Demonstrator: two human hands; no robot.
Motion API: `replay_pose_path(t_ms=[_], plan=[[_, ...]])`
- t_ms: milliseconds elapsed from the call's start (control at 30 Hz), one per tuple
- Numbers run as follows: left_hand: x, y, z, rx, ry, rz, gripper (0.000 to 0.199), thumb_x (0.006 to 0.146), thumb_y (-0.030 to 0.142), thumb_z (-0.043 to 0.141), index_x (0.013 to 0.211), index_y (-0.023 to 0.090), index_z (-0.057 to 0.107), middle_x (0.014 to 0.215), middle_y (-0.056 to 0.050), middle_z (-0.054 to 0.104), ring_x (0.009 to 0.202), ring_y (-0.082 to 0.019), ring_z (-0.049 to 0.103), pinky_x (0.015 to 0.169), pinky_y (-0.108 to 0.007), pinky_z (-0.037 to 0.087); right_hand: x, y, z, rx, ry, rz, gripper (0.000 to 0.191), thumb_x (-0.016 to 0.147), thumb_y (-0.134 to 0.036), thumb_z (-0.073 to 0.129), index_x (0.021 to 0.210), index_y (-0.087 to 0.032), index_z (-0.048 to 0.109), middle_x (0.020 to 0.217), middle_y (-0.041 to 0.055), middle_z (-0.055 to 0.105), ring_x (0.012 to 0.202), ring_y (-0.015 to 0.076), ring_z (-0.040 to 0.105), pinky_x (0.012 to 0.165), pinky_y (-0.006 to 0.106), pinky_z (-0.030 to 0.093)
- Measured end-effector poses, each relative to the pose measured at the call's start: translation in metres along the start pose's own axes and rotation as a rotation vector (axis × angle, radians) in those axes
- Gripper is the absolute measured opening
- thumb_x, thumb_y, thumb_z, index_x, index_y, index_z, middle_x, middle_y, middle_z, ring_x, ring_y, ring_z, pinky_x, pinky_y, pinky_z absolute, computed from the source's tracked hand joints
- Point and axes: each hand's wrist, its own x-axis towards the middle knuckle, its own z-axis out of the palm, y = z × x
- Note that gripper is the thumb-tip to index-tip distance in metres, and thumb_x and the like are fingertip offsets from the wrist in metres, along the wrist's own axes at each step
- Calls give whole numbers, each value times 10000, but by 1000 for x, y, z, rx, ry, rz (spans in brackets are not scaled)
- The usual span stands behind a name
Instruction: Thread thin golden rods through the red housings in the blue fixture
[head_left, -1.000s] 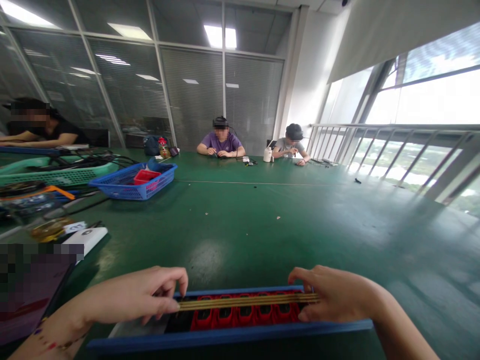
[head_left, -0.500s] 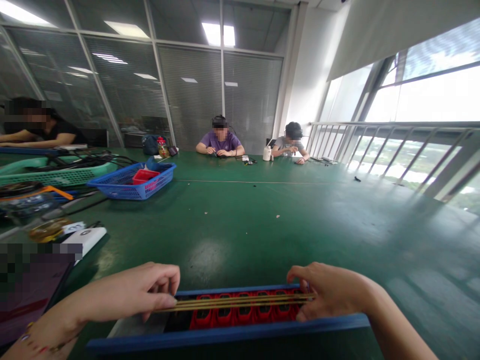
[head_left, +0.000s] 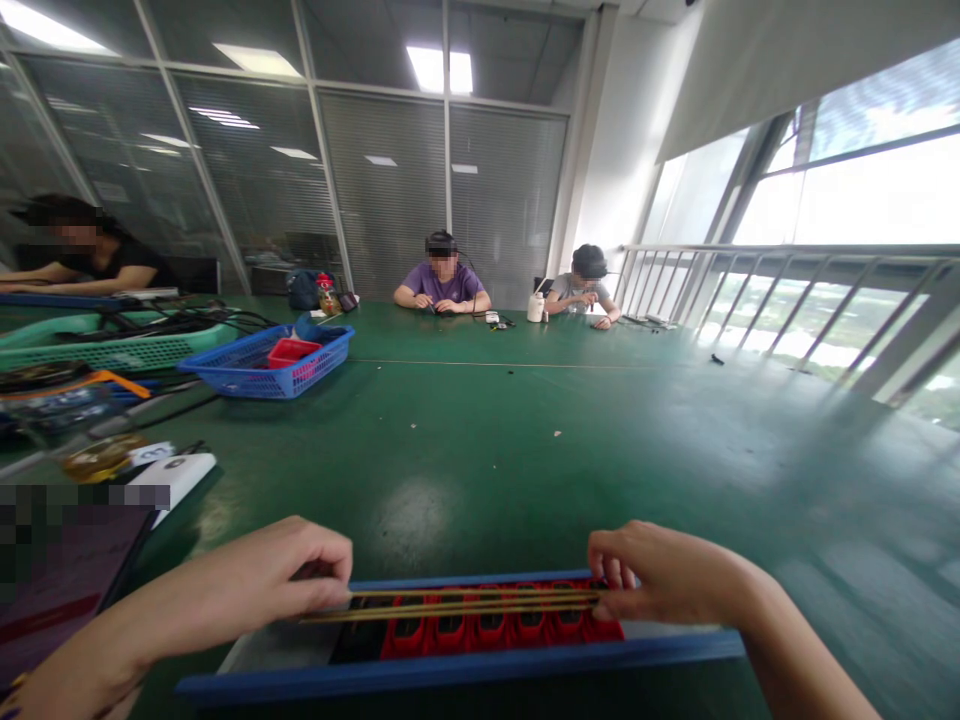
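Several thin, straight yellow-brown sticks [head_left: 480,604] span sideways over a long blue-edged tray [head_left: 465,672] right in front of me. My left hand [head_left: 304,570] pinches their left end between thumb and fingers. At the other end my right hand [head_left: 660,578] is closed on them, its thumb below and fingers curled above. Under the sticks, a row of red holders [head_left: 529,632] with black parts in them sits in the tray. The sticks lie nearly parallel, with small gaps between them. Whether they touch the holders I cannot tell.
A blue basket [head_left: 225,375] with a red box [head_left: 292,352] stands at the left, beside a green basket [head_left: 112,350] of black cables. Nearer are a white device [head_left: 180,482] and a dark screen [head_left: 67,590]. People sit along the far and left sides of the green table [head_left: 600,480].
My right hand has shifted its grip on the sticks, its thumb now nearer the front and more of the right holder showing. The sticks have spread slightly apart at the left.
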Motion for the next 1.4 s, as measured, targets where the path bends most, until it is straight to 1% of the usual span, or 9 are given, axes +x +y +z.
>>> replay_pose_path(t_ms=[200,400,533,633,800,967,1167,1267,1400], plan=[[-4,13,-5,107,119,79,234,832,365,403,845,287,624,810,42,613,758,-114,557,672,-183,375,2,3,0,-15,0,9,330,727,-443,542,951,-204,584,818,32,667,687,163,594,533,212,394],[-3,12,-4,240,410,165,215,826,339,420,828,281,627,863,28,616,799,-128,564,713,-196,415,-1,4,-2,26,6,-15,343,728,-444,550,974,-207,576,818,24,659,699,160,593,592,227,428],[-3,-4,-9,317,622,224,207,793,402,460,840,312,640,893,41,631,830,-139,575,728,-200,433,-14,3,-12,-19,199,-37,378,743,-432,547,1067,-238,540,974,31,615,874,183,562,756,270,423],[0,-14,-14,326,709,174,220,777,432,471,840,305,640,901,39,630,834,-147,575,728,-206,430,-24,3,-20,-60,370,-27,350,782,-431,504,1083,-255,526,1057,31,577,956,192,530,827,298,396],[28,-22,-4,237,559,76,212,802,378,440,826,276,625,876,35,624,765,-128,575,659,-198,410,-31,3,-20,-81,290,-77,184,796,-317,503,936,-249,601,913,6,623,831,157,567,755,254,417],[56,-27,17,177,445,32,185,785,305,451,762,254,627,797,28,617,710,-118,570,628,-200,383,-28,-1,-14,-133,212,-52,208,754,-249,524,923,-245,646,879,14,661,812,173,590,730,247,422],[65,-33,35,168,381,-17,200,796,253,427,767,240,625,813,2,617,752,-139,570,689,-240,386,-15,-4,-6,-179,93,-43,275,702,-156,476,836,-255,696,750,14,702,685,175,634,582,221,413],[69,-35,41,155,336,-16,191,791,230,436,779,241,626,830,-1,621,780,-146,573,711,-250,392,-11,-3,-3,-218,99,-40,273,671,-134,477,757,-252,707,682,12,701,637,180,636,530,221,388],[71,-37,46,132,323,-8,197,798,222,425,803,244,621,859,-3,615,812,-148,571,724,-251,394,-12,-2,-3,-198,100,-32,260,677,-147,494,774,-257,708,681,12,702,628,174,635,531,217,384]])
